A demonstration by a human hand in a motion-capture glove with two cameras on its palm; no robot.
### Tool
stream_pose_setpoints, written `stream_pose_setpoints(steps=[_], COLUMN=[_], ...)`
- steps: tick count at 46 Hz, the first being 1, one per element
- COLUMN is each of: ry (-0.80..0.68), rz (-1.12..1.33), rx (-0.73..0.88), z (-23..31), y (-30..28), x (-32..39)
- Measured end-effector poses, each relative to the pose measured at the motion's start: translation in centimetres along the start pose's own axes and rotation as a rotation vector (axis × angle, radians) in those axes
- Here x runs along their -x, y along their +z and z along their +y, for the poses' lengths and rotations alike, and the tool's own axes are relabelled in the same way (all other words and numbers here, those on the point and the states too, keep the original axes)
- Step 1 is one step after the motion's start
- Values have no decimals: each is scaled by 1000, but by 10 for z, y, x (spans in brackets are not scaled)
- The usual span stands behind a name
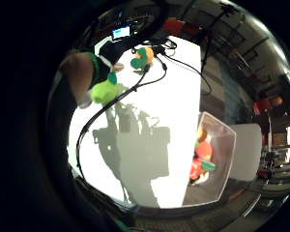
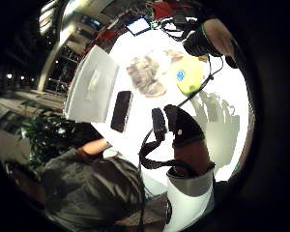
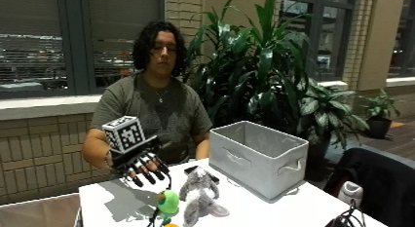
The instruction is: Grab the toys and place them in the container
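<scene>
The black-gloved right hand (image 3: pixel 139 166) hovers over the white surface (image 3: pixel 123 205), its grip spread; a green round plush toy (image 3: pixel 168 201) lies just below, a grey fabric container (image 3: pixel 259 156) well apart.

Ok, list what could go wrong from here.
1. A black cable runs across the table beside the green toy; the gloved right hand could snag it when reaching.
2. The grey plush rabbit stands near the table's front edge and could be knocked off.
</scene>
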State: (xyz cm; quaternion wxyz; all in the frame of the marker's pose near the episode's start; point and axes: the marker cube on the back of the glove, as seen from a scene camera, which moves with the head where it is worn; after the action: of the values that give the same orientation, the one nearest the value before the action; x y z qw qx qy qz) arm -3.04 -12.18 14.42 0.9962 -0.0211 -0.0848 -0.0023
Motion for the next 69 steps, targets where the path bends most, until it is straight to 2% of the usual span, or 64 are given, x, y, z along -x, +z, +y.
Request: stream_pose_setpoints(steps=[10, 19, 24, 28, 35, 37, 39, 44, 47, 50, 53, 56, 59, 64, 69], ry=[-105, -129, -167, -255, -634, -689, -683, -692, -717, -673, -608, -690, -747, -584, -378], rz=[107, 29, -159, -311, -367, -410, -430, -382, -243, -51, 62, 110, 5, 55, 40], rx=[-34, -195, -307, -404, -557, -532, -494, -403, -329, -239, -137, -78, -21, -30, 93], z=[-56, -63, -58, -45, -48, -56, -69, -91, -105, -122, -133, -136, -127, -126, -131], y=[73, 86, 45, -9, -119, -142, -155, -149, -127, -102, -84, -70, -62, -29, 7], x=[-1, -2, 12, 56, 184, 224, 265, 335, 354, 355, 341, 310, 283, 217, 145])
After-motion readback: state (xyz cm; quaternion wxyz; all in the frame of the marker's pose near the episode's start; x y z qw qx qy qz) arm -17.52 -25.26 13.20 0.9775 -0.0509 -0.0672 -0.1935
